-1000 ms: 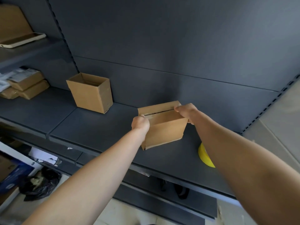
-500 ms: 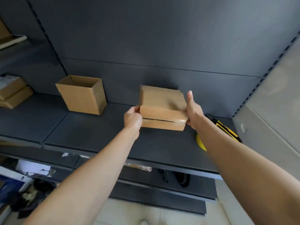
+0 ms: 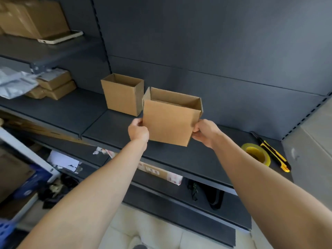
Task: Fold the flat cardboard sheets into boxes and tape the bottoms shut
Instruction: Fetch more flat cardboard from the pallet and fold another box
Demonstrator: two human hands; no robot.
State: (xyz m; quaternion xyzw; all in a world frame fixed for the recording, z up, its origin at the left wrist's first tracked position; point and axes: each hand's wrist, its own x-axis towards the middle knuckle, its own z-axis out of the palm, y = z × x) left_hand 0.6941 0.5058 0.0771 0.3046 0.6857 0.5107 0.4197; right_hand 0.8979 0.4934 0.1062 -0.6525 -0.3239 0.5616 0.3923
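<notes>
Box (image 3: 168,121) over shelf (image 3: 206,159), side edges in pinch of left hand (image 3: 138,131), right hand (image 3: 205,133) fingers (image 3: 196,136)

The background is a dark grey metal shelving unit with flat back panels (image 3: 215,42), a left slotted upright (image 3: 100,33), a right slotted upright (image 3: 303,119), and three levels: upper shelf (image 3: 53,51), middle shelf (image 3: 68,114) and lower shelf (image 3: 170,203). A pale wall surface (image 3: 314,141) adjoins the unit at right. The floor (image 3: 161,232) below is light-coloured tile.

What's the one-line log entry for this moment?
left hand: grips box | right hand: grips box | box: upright, top open | behind it: second box, upright
</notes>
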